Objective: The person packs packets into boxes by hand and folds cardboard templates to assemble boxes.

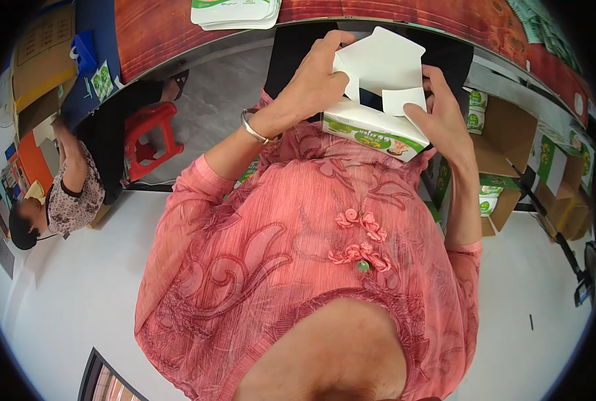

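Here, the left hand (321,73) and right hand (445,120) each have their grip closed on a white-and-green rectangular cardboard box (371,130) with raised flaps, before the pink patterned blouse (244,227), near the red-brown wooden table (351,11).

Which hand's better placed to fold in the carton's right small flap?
Likely the right hand: its thumb is at that flap, while the left hand is at the carton's other end.
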A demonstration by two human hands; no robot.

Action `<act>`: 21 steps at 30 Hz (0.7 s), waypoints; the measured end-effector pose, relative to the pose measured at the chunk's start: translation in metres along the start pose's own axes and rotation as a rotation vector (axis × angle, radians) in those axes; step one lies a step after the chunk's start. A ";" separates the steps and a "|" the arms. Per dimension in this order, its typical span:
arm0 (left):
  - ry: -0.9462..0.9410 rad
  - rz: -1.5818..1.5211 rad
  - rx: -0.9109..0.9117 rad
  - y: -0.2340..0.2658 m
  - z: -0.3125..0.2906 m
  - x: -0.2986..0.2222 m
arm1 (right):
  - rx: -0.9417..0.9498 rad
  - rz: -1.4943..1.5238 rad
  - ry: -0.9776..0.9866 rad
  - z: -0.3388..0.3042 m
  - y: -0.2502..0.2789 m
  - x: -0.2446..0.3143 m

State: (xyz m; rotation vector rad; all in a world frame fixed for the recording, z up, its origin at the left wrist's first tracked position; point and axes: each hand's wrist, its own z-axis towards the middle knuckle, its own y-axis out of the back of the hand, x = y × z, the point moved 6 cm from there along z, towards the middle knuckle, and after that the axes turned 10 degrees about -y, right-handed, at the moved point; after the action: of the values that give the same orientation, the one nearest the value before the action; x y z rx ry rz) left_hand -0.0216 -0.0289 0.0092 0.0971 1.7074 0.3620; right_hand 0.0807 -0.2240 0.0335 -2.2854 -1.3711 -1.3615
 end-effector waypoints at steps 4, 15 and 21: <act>0.005 0.047 0.045 -0.007 -0.002 -0.001 | 0.076 0.013 -0.025 0.010 0.001 -0.014; 0.070 -0.103 -0.009 -0.005 -0.005 -0.010 | 0.008 0.233 0.217 0.006 0.004 0.001; 0.159 -0.307 0.004 -0.004 -0.013 -0.016 | 0.090 0.312 0.106 0.015 0.007 0.001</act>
State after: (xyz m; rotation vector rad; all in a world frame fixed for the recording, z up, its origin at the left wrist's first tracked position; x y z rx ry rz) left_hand -0.0305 -0.0391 0.0245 -0.1941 1.8463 0.1395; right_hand 0.0950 -0.2197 0.0273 -2.2172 -0.9728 -1.2717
